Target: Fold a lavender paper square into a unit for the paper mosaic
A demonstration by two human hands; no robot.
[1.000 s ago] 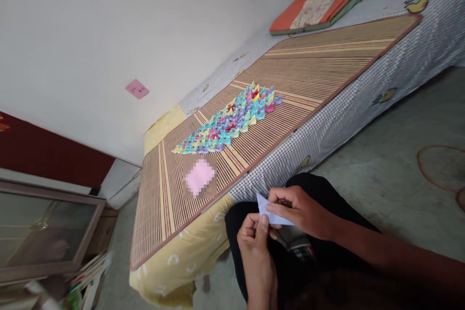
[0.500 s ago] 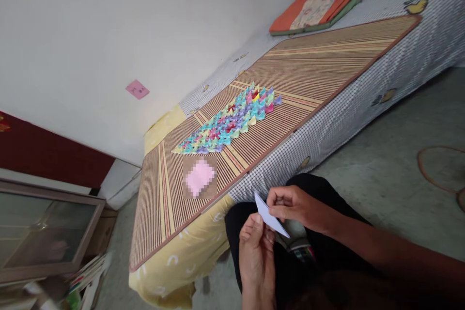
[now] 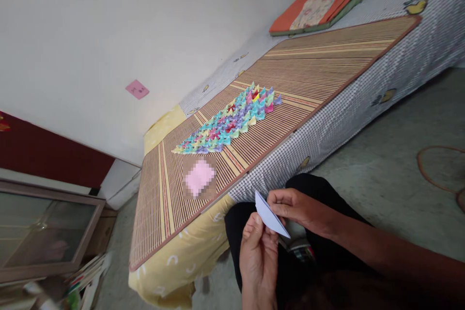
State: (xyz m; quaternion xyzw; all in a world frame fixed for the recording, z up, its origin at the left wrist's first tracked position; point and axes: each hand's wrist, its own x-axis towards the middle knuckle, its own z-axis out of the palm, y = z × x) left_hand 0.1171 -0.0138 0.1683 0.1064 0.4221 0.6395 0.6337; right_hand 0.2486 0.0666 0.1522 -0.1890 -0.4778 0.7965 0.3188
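Note:
A pale lavender piece of folded paper (image 3: pixel 269 216) is held over my lap, its long edge slanting down to the right. My left hand (image 3: pixel 258 252) pinches it from below, thumb on the near face and fingers behind. On its upper right side, the fingers of my right hand (image 3: pixel 294 208) are curled at the edge, closed on the paper; their tips are partly behind it. Beyond my hands, many small folded paper boats (image 3: pixel 228 121) in blue, green, pink, yellow and purple stand in close rows on the woven mat (image 3: pixel 327 63).
The mat covers a bed with a checked sheet (image 3: pixel 327 126) and yellow cloth (image 3: pixel 181 271). A pixelated pink patch (image 3: pixel 199 178) lies near the boats. Folded orange bedding (image 3: pixel 319 5) sits at the far end. A glass-fronted cabinet (image 3: pixel 47 232) stands at left, a cable (image 3: pixel 421 164) on the floor at right.
My right fingers have shifted slightly along the paper's edge, and more of its face shows. My left hand has turned a little. The boats and bedding have stayed put.

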